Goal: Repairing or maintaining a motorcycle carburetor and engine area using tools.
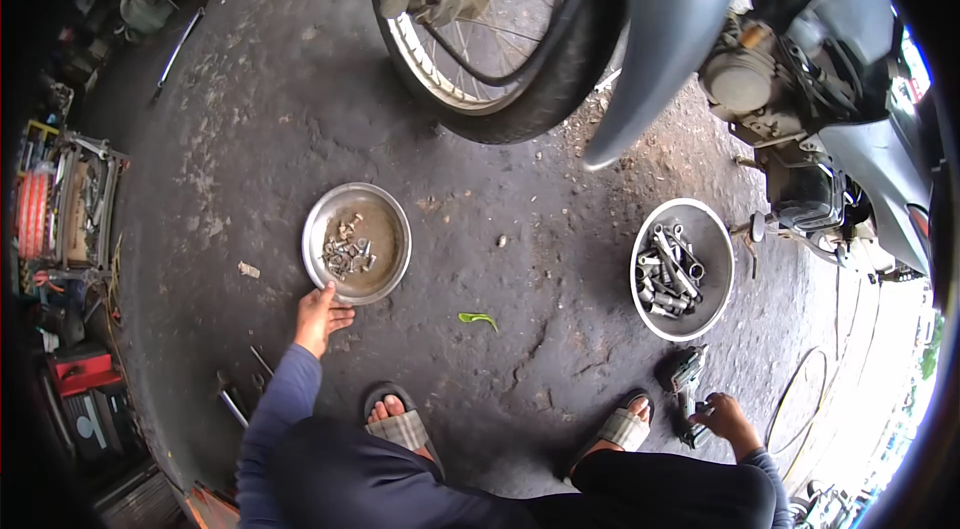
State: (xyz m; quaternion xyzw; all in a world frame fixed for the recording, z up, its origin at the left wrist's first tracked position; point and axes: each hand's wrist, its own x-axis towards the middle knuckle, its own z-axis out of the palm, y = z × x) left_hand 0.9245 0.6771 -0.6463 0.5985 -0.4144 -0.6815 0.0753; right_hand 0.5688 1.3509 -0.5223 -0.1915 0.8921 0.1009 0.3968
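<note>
My left hand [322,319] holds the near rim of a shallow steel dish [388,219], which has small bolts and metal bits [348,251] in it. My right hand [722,419] is closed on the lower part of a green-and-black cordless power tool [686,377] lying by my right foot [625,429]. Just above that tool a steel bowl [712,299] holds several spanners and sockets [668,264]. A small green leaf-like scrap [478,319] lies on the floor between dish and bowl.
A motorbike's front wheel [520,99] stands ahead, its dark bodywork and engine [800,159] at the right. Tool trays [80,209] and a red toolbox [80,369] line the left. Long metal tools [232,399] lie by my left arm; a hose [800,379] loops at the right.
</note>
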